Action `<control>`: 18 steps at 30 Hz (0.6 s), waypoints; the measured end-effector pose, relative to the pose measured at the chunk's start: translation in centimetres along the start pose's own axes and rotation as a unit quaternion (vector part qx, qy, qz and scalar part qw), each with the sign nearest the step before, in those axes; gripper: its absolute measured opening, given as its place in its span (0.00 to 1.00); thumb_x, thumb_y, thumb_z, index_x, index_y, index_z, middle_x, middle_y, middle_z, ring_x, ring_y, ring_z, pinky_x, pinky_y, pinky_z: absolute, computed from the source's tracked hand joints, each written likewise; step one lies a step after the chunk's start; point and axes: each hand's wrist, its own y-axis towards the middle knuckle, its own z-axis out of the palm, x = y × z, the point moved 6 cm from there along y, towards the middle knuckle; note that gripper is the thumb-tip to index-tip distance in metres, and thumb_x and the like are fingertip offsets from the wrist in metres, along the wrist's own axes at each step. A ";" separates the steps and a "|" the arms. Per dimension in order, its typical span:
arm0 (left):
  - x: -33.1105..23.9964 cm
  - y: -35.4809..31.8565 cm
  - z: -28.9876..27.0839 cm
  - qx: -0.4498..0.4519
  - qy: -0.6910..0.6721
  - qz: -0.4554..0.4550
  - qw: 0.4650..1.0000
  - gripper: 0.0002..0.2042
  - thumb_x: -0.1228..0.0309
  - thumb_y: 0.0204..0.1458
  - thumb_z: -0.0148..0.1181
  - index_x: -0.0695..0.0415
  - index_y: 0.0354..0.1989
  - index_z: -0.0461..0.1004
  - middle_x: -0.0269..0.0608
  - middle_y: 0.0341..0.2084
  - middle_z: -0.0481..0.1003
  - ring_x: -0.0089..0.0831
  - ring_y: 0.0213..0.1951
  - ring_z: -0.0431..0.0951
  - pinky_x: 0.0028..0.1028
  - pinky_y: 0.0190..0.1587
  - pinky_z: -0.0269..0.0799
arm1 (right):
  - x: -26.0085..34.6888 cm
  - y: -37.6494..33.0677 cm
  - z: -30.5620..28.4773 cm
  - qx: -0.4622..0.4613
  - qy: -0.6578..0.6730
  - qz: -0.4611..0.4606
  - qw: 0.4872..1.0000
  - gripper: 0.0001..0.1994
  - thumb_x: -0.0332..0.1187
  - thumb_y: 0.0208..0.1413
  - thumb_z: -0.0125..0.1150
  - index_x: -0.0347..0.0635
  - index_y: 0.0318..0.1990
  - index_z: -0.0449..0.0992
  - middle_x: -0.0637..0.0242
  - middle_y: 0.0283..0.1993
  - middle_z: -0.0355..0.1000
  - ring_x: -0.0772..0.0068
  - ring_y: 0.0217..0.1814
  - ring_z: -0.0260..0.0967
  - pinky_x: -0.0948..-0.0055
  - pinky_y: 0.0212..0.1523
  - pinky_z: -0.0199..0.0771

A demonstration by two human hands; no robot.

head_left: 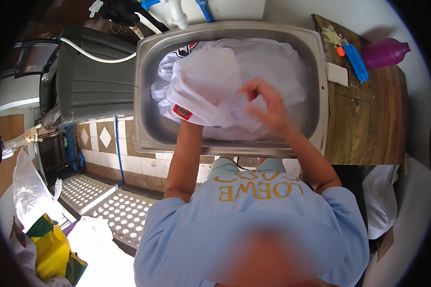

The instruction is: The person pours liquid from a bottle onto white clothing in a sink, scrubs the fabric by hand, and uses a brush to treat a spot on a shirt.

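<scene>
A white garment point(203, 79) with a small red and black label point(182, 112) lies draped over my left hand, whose wrist point(190, 131) disappears under the cloth. The fabric hides those fingers. To its right, my right hand point(268, 103) hovers over the wet cloth, slightly blurred, thumb and fingers apart with nothing between them. More white fabric point(277, 62) spreads through the metal sink point(230, 28). Some of it looks soaked in cloudy water. A dark blue and red printed patch point(187, 49) shows at the bundle's upper left.
On the wooden counter point(368, 115) to the right are a blue brush point(356, 62), a purple bottle point(384, 52), an orange cap point(340, 51) and a whitish block point(337, 74). A grey ribbed plastic unit point(96, 76) with a white hose point(93, 57) stands left of the sink. Bags point(52, 246) sit lower left.
</scene>
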 end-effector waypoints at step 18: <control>-0.1 -4.6 0.6 0.014 -0.187 -0.019 0.982 0.22 0.63 0.63 0.46 0.54 0.65 0.59 0.42 0.61 0.63 0.33 0.59 0.67 0.34 0.62 0.62 | -8.0 4.9 -5.2 0.005 0.050 0.127 0.991 0.11 0.36 0.62 0.53 0.36 0.42 0.73 0.70 0.41 0.70 0.80 0.45 0.64 0.80 0.49 0.60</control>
